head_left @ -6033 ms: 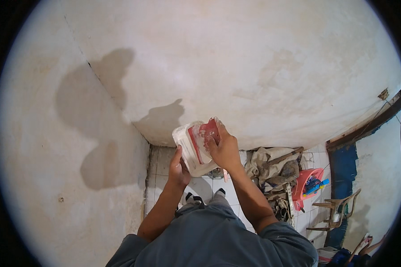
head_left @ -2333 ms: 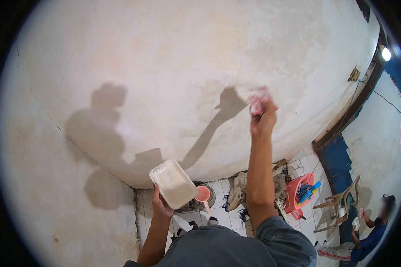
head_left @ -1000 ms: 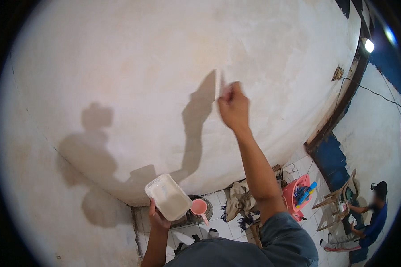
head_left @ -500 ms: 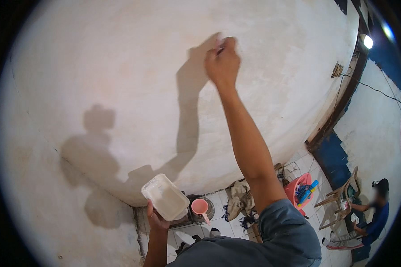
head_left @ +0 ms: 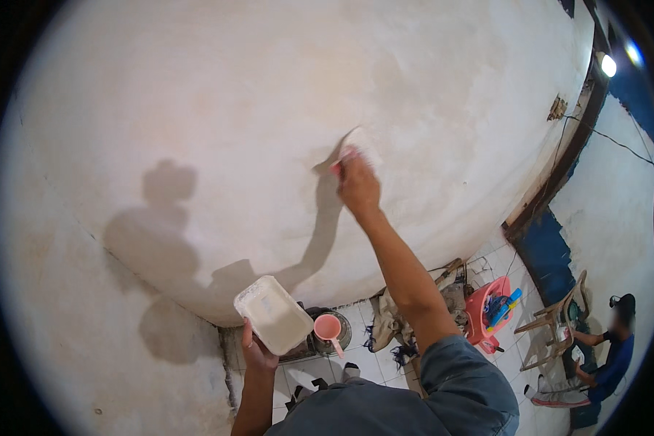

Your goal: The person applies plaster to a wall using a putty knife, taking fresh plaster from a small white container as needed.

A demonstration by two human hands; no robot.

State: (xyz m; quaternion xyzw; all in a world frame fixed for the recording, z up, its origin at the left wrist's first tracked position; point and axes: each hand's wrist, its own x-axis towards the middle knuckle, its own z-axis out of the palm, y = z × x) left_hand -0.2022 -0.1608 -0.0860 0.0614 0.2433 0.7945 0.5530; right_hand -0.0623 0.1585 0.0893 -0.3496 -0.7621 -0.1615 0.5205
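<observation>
My right hand is raised against the pale plastered wall and grips a flat spreading tool with a pinkish handle, its blade pressed on the wall. My left hand is low and holds up a white rectangular tray coated with pale plaster. Shadows of my arm and head fall on the wall to the left.
On the tiled floor below stand a pink scoop cup over a dark bucket, a heap of rags and a pink basket with tools. A wooden chair and a seated person in blue are at the right.
My right hand has swept down the wall from high up to about mid-height with the tool. The left hand keeps the tray in about the same place.
</observation>
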